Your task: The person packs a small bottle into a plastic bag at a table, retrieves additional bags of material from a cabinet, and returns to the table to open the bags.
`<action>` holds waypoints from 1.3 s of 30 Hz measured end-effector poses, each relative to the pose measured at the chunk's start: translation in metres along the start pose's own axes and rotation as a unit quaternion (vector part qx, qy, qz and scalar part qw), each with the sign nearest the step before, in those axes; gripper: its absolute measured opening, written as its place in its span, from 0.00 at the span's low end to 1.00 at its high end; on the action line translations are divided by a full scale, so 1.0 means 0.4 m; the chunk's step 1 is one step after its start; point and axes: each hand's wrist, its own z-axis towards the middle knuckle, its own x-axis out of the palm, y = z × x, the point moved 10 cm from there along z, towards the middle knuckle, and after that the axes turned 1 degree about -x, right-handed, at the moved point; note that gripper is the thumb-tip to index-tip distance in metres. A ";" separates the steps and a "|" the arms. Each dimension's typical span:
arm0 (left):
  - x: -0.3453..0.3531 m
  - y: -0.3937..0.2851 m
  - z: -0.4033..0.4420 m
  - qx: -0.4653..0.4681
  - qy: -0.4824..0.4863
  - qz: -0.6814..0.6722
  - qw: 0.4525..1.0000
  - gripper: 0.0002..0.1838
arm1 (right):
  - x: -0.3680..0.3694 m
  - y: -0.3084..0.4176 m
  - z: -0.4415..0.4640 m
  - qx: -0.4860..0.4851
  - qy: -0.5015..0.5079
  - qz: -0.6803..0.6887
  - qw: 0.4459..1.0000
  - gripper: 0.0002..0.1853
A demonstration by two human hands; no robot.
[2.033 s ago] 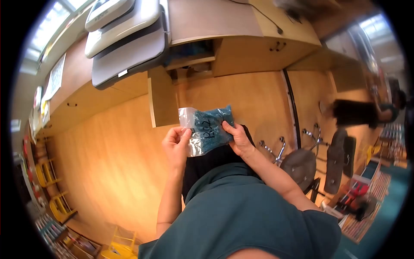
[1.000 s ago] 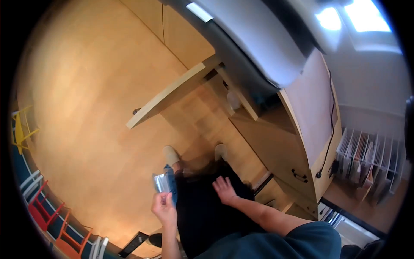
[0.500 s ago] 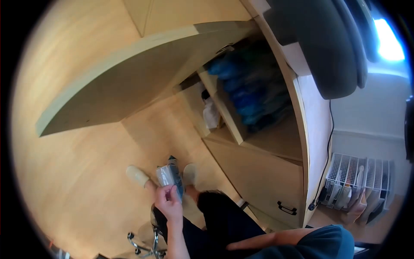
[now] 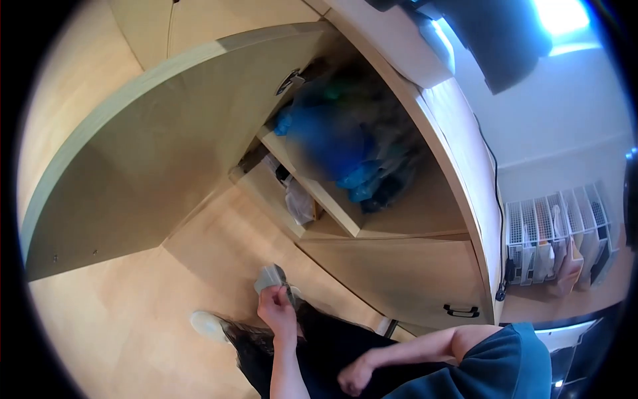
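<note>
Your left hand (image 4: 277,311) has its grip closed on one end of the plastic bag (image 4: 268,276), which projects toward twelve o'clock from it, above the floor (image 4: 133,352). Your right hand (image 4: 355,376), at four o'clock from the left, is curled over your dark trousers (image 4: 322,339); whether it holds anything cannot be told. The cabinet door (image 4: 159,153) stands open at eleven o'clock. Near one o'clock, blue plastic items (image 4: 332,149), blurred, occupy a cabinet compartment (image 4: 428,223). A white wire rack (image 4: 555,229) stands between two and three o'clock.
</note>
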 end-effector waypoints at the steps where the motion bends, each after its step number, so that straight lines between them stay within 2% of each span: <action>1: 0.000 0.010 0.019 -0.001 0.004 0.004 1.000 0.04 | -0.105 -0.003 -0.059 0.002 -0.111 0.092 0.990 0.15; 2: -0.001 0.016 0.032 -0.003 0.010 0.009 1.000 0.04 | -0.207 -0.006 -0.129 -0.016 -0.220 0.177 0.959 0.15; 3: -0.004 0.014 0.042 -0.006 0.007 -0.006 1.000 0.04 | -0.310 -0.031 -0.214 0.058 -0.418 0.052 0.905 0.18; 4: -0.008 0.006 0.051 -0.009 0.005 -0.021 1.000 0.04 | -0.369 -0.029 -0.314 0.133 -0.588 -0.074 0.794 0.22; 7: -0.019 -0.012 0.073 -0.013 0.004 -0.030 0.999 0.05 | -0.372 -0.003 -0.384 0.244 -0.681 -0.366 0.586 0.25; 10: -0.036 -0.025 0.088 -0.015 -0.008 -0.024 1.000 0.05 | -0.268 -0.145 -0.118 0.296 -0.405 -0.339 0.796 0.30; 11: -0.041 -0.026 0.091 -0.016 -0.016 -0.023 0.999 0.05 | -0.207 -0.107 -0.040 0.260 -0.381 -0.433 0.774 0.27; 12: -0.044 -0.026 0.090 -0.014 -0.019 -0.019 1.000 0.05 | -0.141 -0.092 0.037 0.223 -0.340 -0.463 0.788 0.26; 16: -0.057 0.008 0.084 -0.014 -0.022 -0.009 1.000 0.04 | 0.072 -0.098 0.155 0.084 -0.171 -0.341 0.921 0.20; 20: -0.060 0.053 0.065 -0.040 -0.018 -0.015 0.999 0.05 | 0.154 -0.095 0.138 0.010 -0.068 -0.140 0.988 0.14; 22: -0.069 0.030 0.062 -0.036 -0.021 -0.006 0.999 0.05 | 0.095 -0.065 0.116 0.009 -0.061 -0.055 0.997 0.11; 23: -0.070 0.018 0.065 -0.033 -0.023 -0.003 0.999 0.05 | 0.010 -0.034 0.071 0.035 -0.108 -0.046 0.993 0.10; 24: -0.070 0.022 0.064 -0.039 -0.033 -0.009 0.999 0.05 | -0.134 0.017 -0.022 0.106 -0.210 -0.059 0.970 0.09; 25: -0.069 0.028 0.061 -0.044 -0.042 -0.016 0.998 0.05 | -0.268 0.061 -0.133 0.104 -0.334 -0.079 0.933 0.08; 26: -0.069 0.034 0.058 -0.049 -0.050 -0.022 0.997 0.05 | -0.402 0.121 -0.287 0.086 -0.477 -0.072 0.872 0.07; 27: -0.067 0.035 0.058 -0.045 -0.055 -0.028 0.997 0.04 | -0.497 0.136 -0.448 0.024 -0.642 0.013 0.766 0.05; 28: -0.065 0.037 0.060 -0.042 -0.064 -0.034 0.997 0.04 | -0.570 0.206 -0.635 0.004 -0.756 -0.043 0.654 0.07; 29: -0.068 0.038 0.062 -0.039 -0.072 -0.039 0.996 0.04 | -0.613 0.259 -0.806 -0.005 -0.870 -0.047 0.490 0.08; 30: -0.065 0.044 0.061 -0.051 -0.060 -0.032 0.996 0.04 | -0.652 0.287 -0.960 0.021 -0.926 -0.060 0.371 0.09; 31: -0.062 0.049 0.059 -0.064 -0.048 -0.024 0.997 0.04 | -0.668 0.361 -1.084 -0.018 -0.942 -0.243 0.231 0.11; 32: -0.060 0.056 0.059 -0.074 -0.035 -0.015 0.996 0.05 | -0.699 0.388 -1.192 0.002 -0.936 -0.319 0.150 0.16; 34: -0.061 0.074 0.051 -0.057 -0.034 -0.010 0.998 0.05 | -0.785 0.338 -1.417 0.126 -0.931 -0.343 0.003 0.26; 35: -0.057 0.079 0.049 -0.049 -0.032 -0.008 0.998 0.05 | -0.841 0.294 -1.527 0.055 -0.933 -0.356 0.022 0.25; 37: -0.063 0.043 0.051 -0.027 -0.054 -0.052 0.997 0.03 | -0.907 0.295 -1.588 0.151 -0.925 -0.345 0.051 0.23; 39: -0.063 0.037 0.050 -0.019 -0.063 -0.079 0.995 0.03 | -0.947 0.302 -1.625 0.470 -0.839 -0.265 0.073 0.23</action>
